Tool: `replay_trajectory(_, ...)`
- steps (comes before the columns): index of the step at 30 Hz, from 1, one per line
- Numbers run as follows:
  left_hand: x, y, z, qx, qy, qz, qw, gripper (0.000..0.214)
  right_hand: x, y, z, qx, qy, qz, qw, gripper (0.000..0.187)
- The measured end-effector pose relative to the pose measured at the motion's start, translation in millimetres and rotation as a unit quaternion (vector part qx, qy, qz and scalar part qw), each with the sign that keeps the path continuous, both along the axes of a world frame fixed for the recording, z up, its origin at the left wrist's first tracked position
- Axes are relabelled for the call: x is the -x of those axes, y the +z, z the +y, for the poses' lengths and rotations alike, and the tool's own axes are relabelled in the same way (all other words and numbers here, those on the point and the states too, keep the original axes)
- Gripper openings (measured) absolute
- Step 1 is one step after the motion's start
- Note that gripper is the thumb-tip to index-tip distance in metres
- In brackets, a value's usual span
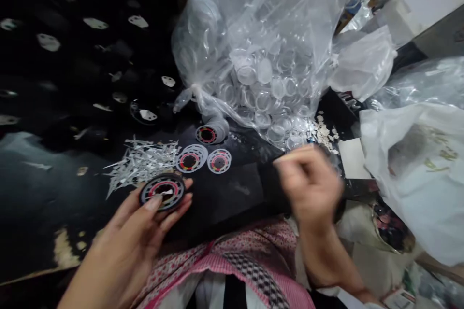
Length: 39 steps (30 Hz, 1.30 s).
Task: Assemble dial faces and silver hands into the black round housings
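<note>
My left hand (pixel 145 224) holds a round black gauge (pixel 163 192) with a dial face and a white pointer, its thumb lying across the face. Beside it are a pile of thin white pointers (pixel 139 164) and printed dial discs (pixel 219 161), with a stack of more discs (pixel 207 134) behind. To the right, my right hand (pixel 313 186) is raised above the table edge, blurred, its fingers curled together. Whether anything is inside them is hidden. Clear round lens covers (pixel 277 133) spill from a plastic bag just beyond that hand.
A large clear bag (pixel 286 14) of lens covers stands at the back. Small metal parts (pixel 148 115) lie scattered at the left on the dark table (pixel 224 193). Tiny pale pieces (pixel 322 130) lie near a box at the right. White plastic bags (pixel 427 178) crowd the right side.
</note>
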<state>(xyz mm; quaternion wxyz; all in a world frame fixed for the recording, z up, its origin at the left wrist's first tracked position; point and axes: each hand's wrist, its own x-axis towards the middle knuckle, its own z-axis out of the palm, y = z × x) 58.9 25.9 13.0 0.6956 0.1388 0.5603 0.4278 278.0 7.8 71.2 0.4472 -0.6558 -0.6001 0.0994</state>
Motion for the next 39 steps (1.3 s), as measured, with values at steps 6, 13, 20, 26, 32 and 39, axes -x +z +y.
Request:
replay_trajectory(6, -24.8, -2.9, -6.6, 0.128, -0.07, -0.19, 0.971, 0.027, -79.6, -46.9, 11.4, -0.036, -0.143, 0.186, 0.971, 0.019)
replay_trajectory(13, -38.3, -13.2, -9.4, 0.131, -0.086, -0.229, 0.961, 0.019, -7.2, -35.2, 15.6, -0.07, 0.048, 0.361, 0.929, 0.022)
replay_trajectory(20, -36.5, -18.9, -11.7, 0.104, -0.093, -0.267, 0.953, 0.016, 50.6, -28.6, 9.8, 0.029, 0.274, 0.301, 0.913, 0.024)
replay_trajectory(26, -37.6, -19.7, -11.4, 0.098, -0.092, -0.264, 0.955, 0.018, 47.6, -29.0, 13.3, 0.031, 0.283, 0.2, 0.937, 0.023)
replay_trajectory(32, -39.2, -21.2, -14.1, 0.11, -0.08, -0.242, 0.961, 0.016, 47.7, -34.4, -1.2, 0.086, 0.213, 0.114, 0.966, 0.019)
replay_trajectory(39, -38.5, -13.9, -14.9, 0.093, -0.09, -0.231, 0.964, 0.014, 60.7, -29.2, 14.8, 0.031, 0.296, 0.16, 0.941, 0.019)
